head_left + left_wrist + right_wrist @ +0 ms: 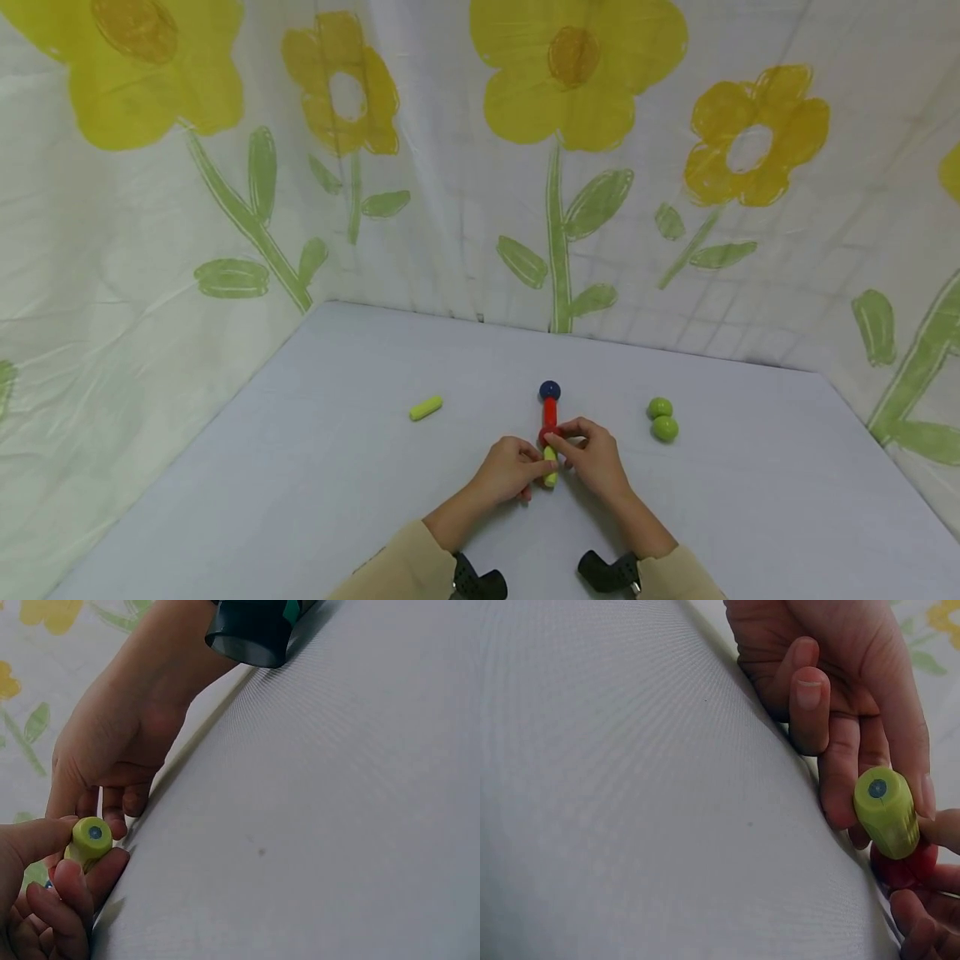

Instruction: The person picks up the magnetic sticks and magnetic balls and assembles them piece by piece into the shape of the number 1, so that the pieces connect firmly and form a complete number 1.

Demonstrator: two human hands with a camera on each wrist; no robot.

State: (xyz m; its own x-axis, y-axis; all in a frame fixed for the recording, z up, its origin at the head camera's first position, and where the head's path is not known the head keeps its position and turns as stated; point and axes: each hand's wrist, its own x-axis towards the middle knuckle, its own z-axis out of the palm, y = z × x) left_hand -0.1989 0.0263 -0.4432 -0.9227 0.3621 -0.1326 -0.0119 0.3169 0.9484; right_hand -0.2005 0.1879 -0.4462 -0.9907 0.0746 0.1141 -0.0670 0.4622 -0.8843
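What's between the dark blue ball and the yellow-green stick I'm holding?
A red stick, then a red ball, lie in line between the dark blue ball and the yellow-green stick; the head view shows this.

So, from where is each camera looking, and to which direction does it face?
Head: worn on the person's head, facing forward and down at the table, flowered backdrop, left hand and right hand; both sleeves show.
Left wrist: worn there, facing the yellow-green stick in the left hand; parts of both hands and the right forearm show.
Right wrist: worn there, facing the same stick and the red ball; parts of both hands show.
Shared: both wrist views show the stick's end face.
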